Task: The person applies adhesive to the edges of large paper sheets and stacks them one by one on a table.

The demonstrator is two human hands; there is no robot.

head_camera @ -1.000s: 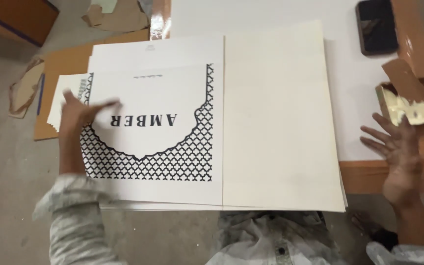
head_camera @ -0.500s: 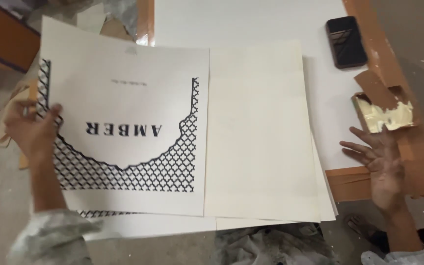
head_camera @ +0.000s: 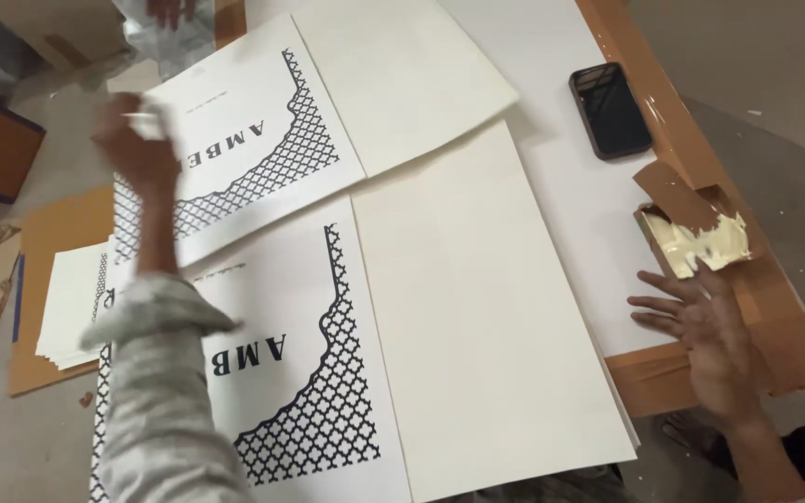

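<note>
My left hand (head_camera: pixel 137 149) grips the left edge of a large cream sheet (head_camera: pixel 328 102) printed with a black lattice pattern and dark letters, lifted and swung away toward the far left. Beneath it lies a stack of matching printed sheets (head_camera: pixel 402 363) on the white table (head_camera: pixel 570 196). My right hand (head_camera: pixel 701 321) rests flat with fingers spread at the table's right edge, holding nothing, just below a small cardboard tray of pale yellow glue (head_camera: pixel 701 237).
A black phone (head_camera: pixel 609 110) lies on the table at the far right. A brown taped border (head_camera: pixel 673 121) runs along the table edge. Smaller printed sheets (head_camera: pixel 72 303) sit on brown cardboard on the floor at left. Another person's hand (head_camera: pixel 170 11) shows at the top.
My left hand has lifted the top printed sheet and carried it up and to the far left, uncovering an identical sheet below. My right hand stays spread at the table's edge.
</note>
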